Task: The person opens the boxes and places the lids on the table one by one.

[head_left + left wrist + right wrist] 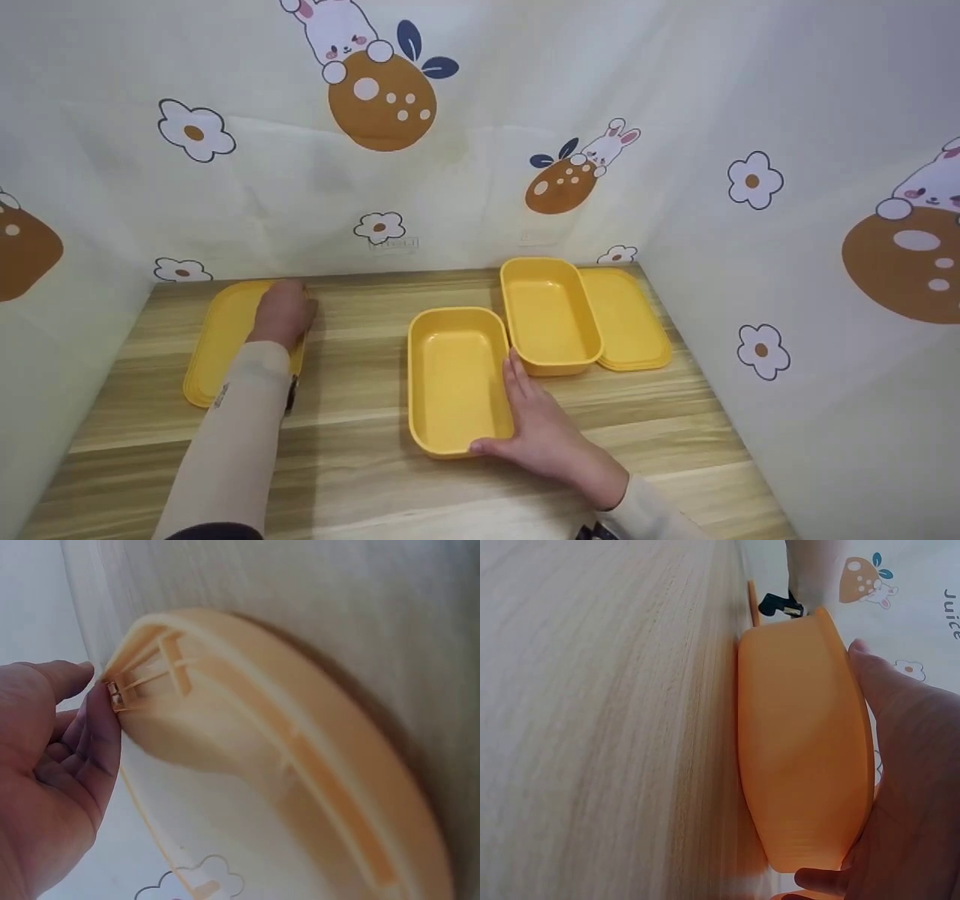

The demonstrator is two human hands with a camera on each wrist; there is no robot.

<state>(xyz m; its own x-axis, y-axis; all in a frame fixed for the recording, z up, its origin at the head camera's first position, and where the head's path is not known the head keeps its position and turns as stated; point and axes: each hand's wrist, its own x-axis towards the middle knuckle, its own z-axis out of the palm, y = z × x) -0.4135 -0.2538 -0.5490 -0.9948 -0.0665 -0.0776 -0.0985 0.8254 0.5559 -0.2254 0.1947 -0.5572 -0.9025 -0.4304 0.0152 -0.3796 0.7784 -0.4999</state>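
Near the middle of the table in the head view sits an open yellow container (459,390). My right hand (551,439) holds its near right corner, with the thumb at the near rim and the fingers along the right side. The right wrist view shows the outer wall of this container (802,735) beside my right hand (915,765). At the far left lies a yellow lid (225,337), and my left hand (283,311) grips its right edge, partly covering it. The left wrist view shows my left hand's (60,757) fingertips at the ribbed edge of the lid (322,757).
Another yellow container (551,315) stands to the right, just beyond the first. Beside it lies a second yellow lid (626,319), partly hidden by that container. Printed cloth walls (465,180) border the wooden table (352,480) at the back and sides.
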